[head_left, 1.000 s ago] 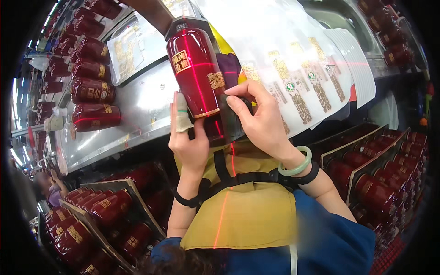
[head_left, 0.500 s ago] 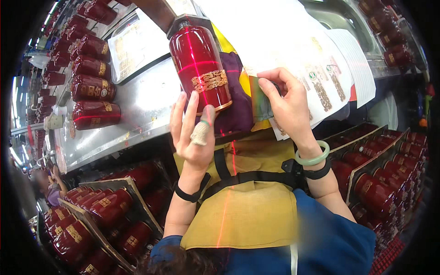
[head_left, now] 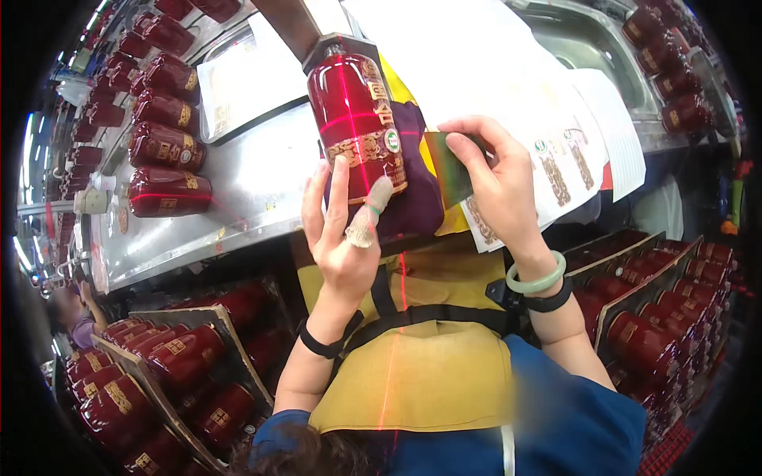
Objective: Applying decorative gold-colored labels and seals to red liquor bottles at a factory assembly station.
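A glossy dark-red bottle [head_left: 337, 91] with gold ornament lies with its neck at a dark holder [head_left: 343, 44] and its body on a purple cloth [head_left: 421, 210]. My left hand [head_left: 345, 250] is open at the bottle's base. Its fingers are stretched apart and touch the glass, and a pale finger cot [head_left: 367, 222] with a green band covers the thumb. Between thumb and fingers, my right hand [head_left: 504, 178] pinches a thin, dark, greenish flat card [head_left: 450, 168], just right of the bottle and apart from it. Red laser lines cross the bottle.
White sheets with gold stickers [head_left: 552, 170] spread over the metal table [head_left: 246, 170] at right. Several red bottles [head_left: 167, 147] lie along the left. Crates of bottles stand below at left [head_left: 167, 381] and right [head_left: 647, 278]. A sink [head_left: 587, 40] lies at the far right. Another person [head_left: 83, 317] is at far left.
The bottle has turned about its length, bringing a vertical gold label strip and a round green-and-white seal into view. My left hand has shifted slightly; my right still pinches the card.
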Tool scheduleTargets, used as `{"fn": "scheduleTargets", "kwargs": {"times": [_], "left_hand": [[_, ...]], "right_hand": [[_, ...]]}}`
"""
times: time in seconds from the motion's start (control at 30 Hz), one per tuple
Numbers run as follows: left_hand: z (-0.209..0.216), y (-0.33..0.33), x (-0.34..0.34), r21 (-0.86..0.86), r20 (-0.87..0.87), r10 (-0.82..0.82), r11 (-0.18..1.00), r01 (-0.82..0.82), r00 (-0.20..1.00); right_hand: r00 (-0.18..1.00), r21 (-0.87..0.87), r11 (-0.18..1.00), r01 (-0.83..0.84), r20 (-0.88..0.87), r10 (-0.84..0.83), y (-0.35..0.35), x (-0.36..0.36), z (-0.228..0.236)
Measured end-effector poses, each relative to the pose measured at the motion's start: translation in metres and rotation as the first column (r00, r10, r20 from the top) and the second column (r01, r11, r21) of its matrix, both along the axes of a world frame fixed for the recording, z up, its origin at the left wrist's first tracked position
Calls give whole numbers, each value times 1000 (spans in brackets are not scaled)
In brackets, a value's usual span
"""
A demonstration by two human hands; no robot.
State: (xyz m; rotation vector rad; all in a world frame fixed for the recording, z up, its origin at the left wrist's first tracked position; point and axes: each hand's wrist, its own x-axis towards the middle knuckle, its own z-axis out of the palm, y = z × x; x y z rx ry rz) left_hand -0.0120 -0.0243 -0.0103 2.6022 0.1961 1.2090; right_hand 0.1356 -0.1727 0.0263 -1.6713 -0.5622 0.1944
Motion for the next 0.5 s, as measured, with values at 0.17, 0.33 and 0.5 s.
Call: {"fn": "scheduleTargets", "kwargs": {"times": [0.17,0.33,0.5], "left_hand": [[16,5,10,-369,-9,59,928,-58,998],[9,19,9,-454,-54,-29,891,1,998],[-5,28,2,-651,-101,-103,759,13,990]], "right_hand": [[957,15,991,-132,263,124,24,16,22],[562,-54,977,-206,811,163,46,16,22],[501,-201,860,-469,741,446,59,20,23]]}}
